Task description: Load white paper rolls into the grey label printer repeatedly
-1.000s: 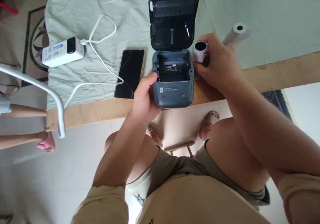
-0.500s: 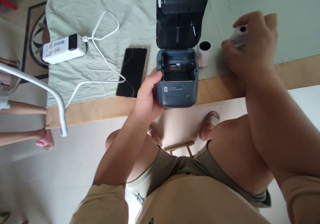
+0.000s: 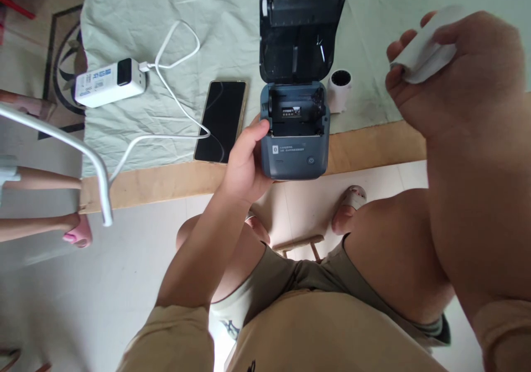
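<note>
My left hand [image 3: 248,159] grips the left side of a dark blue-grey label printer [image 3: 295,159] at the table's front edge, thumb on its rim. Its black lid [image 3: 301,35] stands open, and the paper bay shows no roll inside. In my right hand [image 3: 464,79], raised at the right, is a white paper roll [image 3: 431,46]; my fingers wrap round it and partly hide it. Close against the printer's right side stands a second white roll [image 3: 339,93] with a dark core, upright on the cloth.
A phone [image 3: 220,120] lies left of the printer, crossed by a white cable [image 3: 166,135] from a white power bank [image 3: 110,83]. A pale green cloth [image 3: 232,24] covers the table, with a bare wooden edge [image 3: 365,148] in front. Another person's legs [image 3: 41,225] show at the left.
My right hand has lifted the paper roll up and to the right and turned it over. My left hand and the printer have stayed almost in place.
</note>
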